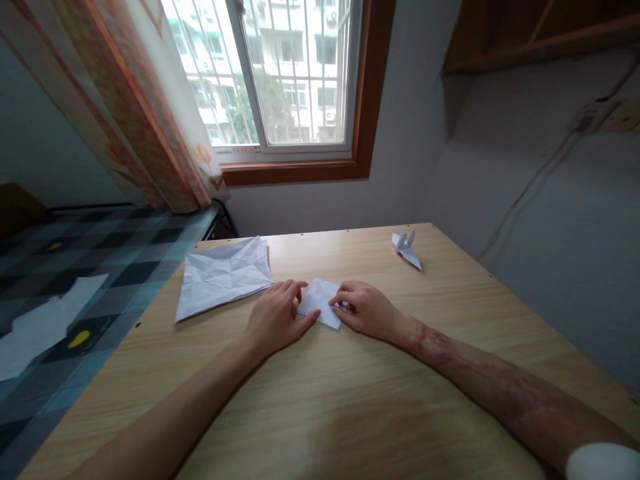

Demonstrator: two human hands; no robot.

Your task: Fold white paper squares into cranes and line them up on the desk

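Note:
A small folded piece of white paper (319, 295) lies on the wooden table between my two hands. My left hand (280, 313) rests at its left side, the thumb lying on the paper and the fingers curved along its edge. With thumb and fingers pinched together, my right hand (364, 307) grips the paper's right edge. Part of that edge is hidden under the right fingers. Beyond my right hand stands a folded paper crane (407, 249). Creased white sheets (225, 273) lie in a stack just past my left hand.
The light wooden table (310, 400) reaches toward the wall below a barred window (300, 73). To the left is a bed with a checked cover (150, 247), white paper (50, 320) lying on it. A white rounded object (603, 461) shows at the bottom right corner.

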